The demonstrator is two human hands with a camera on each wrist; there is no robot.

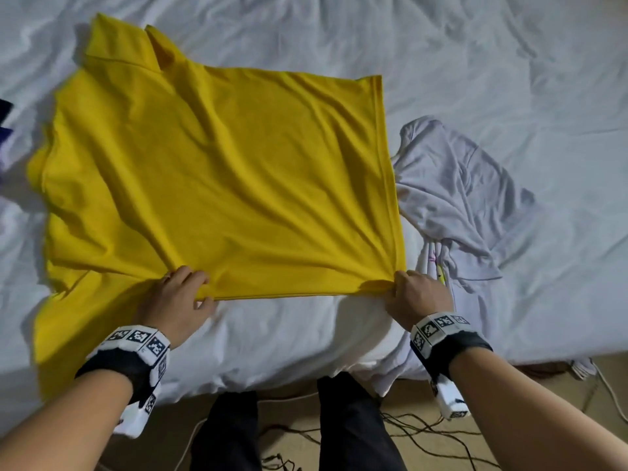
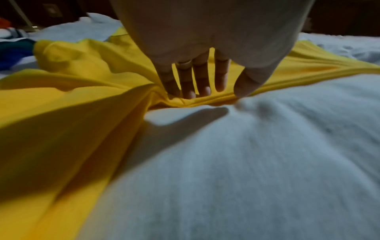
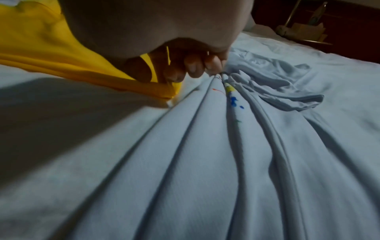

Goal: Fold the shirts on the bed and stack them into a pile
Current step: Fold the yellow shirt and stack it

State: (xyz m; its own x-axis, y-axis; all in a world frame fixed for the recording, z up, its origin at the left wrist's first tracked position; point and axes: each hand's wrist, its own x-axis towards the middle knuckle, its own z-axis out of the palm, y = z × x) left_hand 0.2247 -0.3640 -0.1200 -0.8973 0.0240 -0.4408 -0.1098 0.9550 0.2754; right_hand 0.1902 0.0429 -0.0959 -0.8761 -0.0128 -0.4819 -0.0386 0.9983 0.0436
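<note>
Yellow shirt (image 1: 217,178) lies spread on the white bed sheet (image 1: 475,45), neck end toward the left, hem toward the right, one sleeve up at top-left, the other hanging over the near bed edge at bottom-left. Near long edge looks doubled over w/ creases fanning out from both hands. Left hand (image 1: 176,300) grips the near edge about mid-shirt: in left wrist view fingers (image 2: 189,84) dig down into a bunched yellow fold, thumb (image 2: 244,86) pressing the edge beside them, ring on one finger. Right hand (image 1: 416,295) pinches the near hem corner, fingers curled tight around a wad of yellow cloth; right wrist view shows the same corner (image 3: 164,91) clamped under the knuckles. White shirt (image 1: 458,205) lies crumpled just right of the yellow one, touching its hem, w/ small coloured print spots (image 3: 232,97) showing in a fold. Dark blue/purple cloth (image 1: 5,120) pokes in at far left edge, can't tell what garment. Person's dark trousers (image 1: 350,423) and cables (image 1: 424,430) on the floor below the bed edge. Marker wristbands (image 1: 139,341) on both wrists.
</note>
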